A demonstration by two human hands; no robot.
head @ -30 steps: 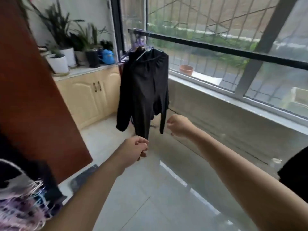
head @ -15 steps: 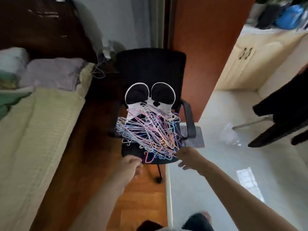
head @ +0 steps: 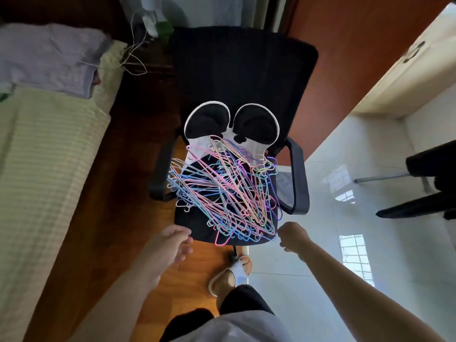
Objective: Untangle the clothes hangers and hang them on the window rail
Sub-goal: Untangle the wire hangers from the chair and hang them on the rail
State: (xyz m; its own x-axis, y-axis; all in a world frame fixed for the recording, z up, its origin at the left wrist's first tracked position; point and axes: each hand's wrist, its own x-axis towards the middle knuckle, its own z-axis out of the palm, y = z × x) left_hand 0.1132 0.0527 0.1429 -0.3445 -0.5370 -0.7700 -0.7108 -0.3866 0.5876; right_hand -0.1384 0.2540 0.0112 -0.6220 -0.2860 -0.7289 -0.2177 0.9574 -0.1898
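While both hands hover at the near edge of the seat, neither holds anything. Left hand (head: 170, 245) sits just near-left of the seat's front edge, fingers relaxed and loosely spread, grip wide, not touching the pile. Right hand (head: 292, 234) is at the near-right corner of the pile, fingers curled downward; fingertips look right at the nearest hanger ends, but can't tell if they actually touch or pinch one.

Tangled clothes hangers (head: 222, 191): thin wire type, pink, blue, purple, yellow-green, heaped in one knot on the seat of a black office chair (head: 244, 70). Pile spans most of the seat and overhangs its near edge slightly. Far end of the pile lies on a white cushion with two black round ears (head: 230, 124), propped against the backrest.

Bed with pale green striped cover (head: 42, 169) on the left, folded lilac blanket (head: 49, 58) at its far end. Wood floor under the chair, white tile (head: 345, 193) to the right. Person's foot in a white slipper (head: 232, 272) near the chair base.
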